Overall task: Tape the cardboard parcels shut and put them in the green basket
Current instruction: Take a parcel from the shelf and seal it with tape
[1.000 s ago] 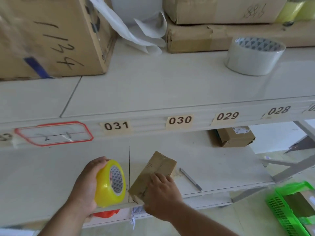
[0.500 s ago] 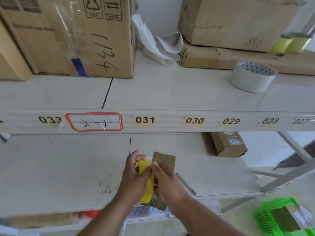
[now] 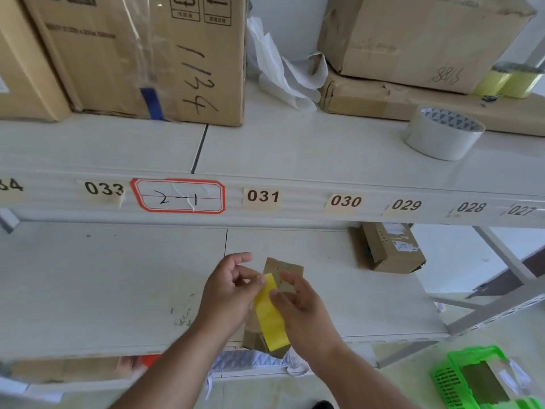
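Two bare hands met low in the middle of the view, over the front edge of a pale lower shelf (image 3: 339, 293). The left hand (image 3: 228, 293) had its fingers curled, thumb and fingertips pinching the upper end of a yellow roll of packing tape (image 3: 269, 312), which was seen edge-on as a bright yellow band. The right hand (image 3: 303, 305) had its fingers curled against the other side of the same roll; whether it gripped the roll or only a loose end of tape could not be told. Directly behind and beneath the roll, a small brown cardboard parcel (image 3: 283, 270) lay on the lower shelf, its far end showing above the fingers and its near end reaching the shelf edge. At the bottom right corner, on the floor, sat a bright green plastic mesh basket (image 3: 445, 379) with flat brown parcels already inside. Farther back on the lower shelf, to the right, lay a second small cardboard box (image 3: 386, 249) bearing a white label. The upper shelf (image 3: 295, 149) carried large brown cartons, one hand-marked 1134 (image 3: 165, 60), crumpled white paper (image 3: 283, 69), and a roll of clear tape (image 3: 442, 132) standing alone on the right. Number stickers from 033 down to 027 ran along its front rail.
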### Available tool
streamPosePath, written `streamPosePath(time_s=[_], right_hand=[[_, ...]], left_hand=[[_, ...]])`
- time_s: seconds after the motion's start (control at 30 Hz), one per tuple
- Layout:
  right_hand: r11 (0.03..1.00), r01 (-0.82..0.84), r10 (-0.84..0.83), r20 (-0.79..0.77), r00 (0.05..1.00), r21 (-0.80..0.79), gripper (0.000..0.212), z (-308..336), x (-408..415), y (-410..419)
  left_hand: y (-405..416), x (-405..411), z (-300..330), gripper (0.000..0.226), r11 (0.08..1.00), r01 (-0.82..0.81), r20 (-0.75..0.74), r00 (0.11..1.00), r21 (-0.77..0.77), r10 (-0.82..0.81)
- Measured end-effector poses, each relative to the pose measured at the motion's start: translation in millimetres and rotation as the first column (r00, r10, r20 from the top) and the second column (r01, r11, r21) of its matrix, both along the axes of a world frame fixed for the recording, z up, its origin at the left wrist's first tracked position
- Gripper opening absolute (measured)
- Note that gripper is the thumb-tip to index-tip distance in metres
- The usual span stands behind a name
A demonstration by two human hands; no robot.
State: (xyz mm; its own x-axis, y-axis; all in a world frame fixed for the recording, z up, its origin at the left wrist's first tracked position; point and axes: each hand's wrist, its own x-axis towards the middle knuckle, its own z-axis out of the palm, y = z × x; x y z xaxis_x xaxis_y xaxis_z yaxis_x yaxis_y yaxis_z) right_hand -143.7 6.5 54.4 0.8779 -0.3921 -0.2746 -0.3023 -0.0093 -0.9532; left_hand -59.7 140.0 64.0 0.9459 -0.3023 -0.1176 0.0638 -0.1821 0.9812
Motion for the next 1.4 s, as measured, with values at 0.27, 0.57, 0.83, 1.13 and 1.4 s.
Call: streamPosePath(time_s=[0.27, 0.57, 0.83, 1.13, 1.4], right_hand=[[0.995, -0.099, 0.099, 0.055, 0.994, -0.005, 0.037, 20.2, -13.0, 3.3], [0.985, -0.132, 0.123, 0.091, 0.988, 0.107, 0.024, 26.5, -25.3, 4.9], [0.97, -0.104, 0.095, 0.052, 0.994, 0.22, 0.017, 25.0, -26.9, 2.5], [0.985, -0.089, 0.081, 0.059, 0.995, 0.149, 0.024, 23.5, -12.5, -0.8], [0.986, -0.168, 0.167, 0.097, 0.981, 0.0, 0.027, 20.5, -7.4, 2.0]], left_hand=[[2.3, -8.2, 15.1, 0.038, 0.98, 0.141, 0.369, 0.911, 0.14, -0.184], [-1.1, -18.1, 21.2, 0.031, 0.993, 0.108, 0.197, 0.975, -0.041, -0.098], [11.4, -4.6, 10.8, 0.043, 0.974, 0.187, 0.32, 0.922, 0.123, -0.218], [25.6, -5.7, 21.4, 0.019, 0.916, 0.011, 0.757, 0.559, 0.402, -0.339], [16.8, 4.4, 31.0, 0.047, 0.838, 0.066, 0.554, 0.722, 0.542, -0.415]])
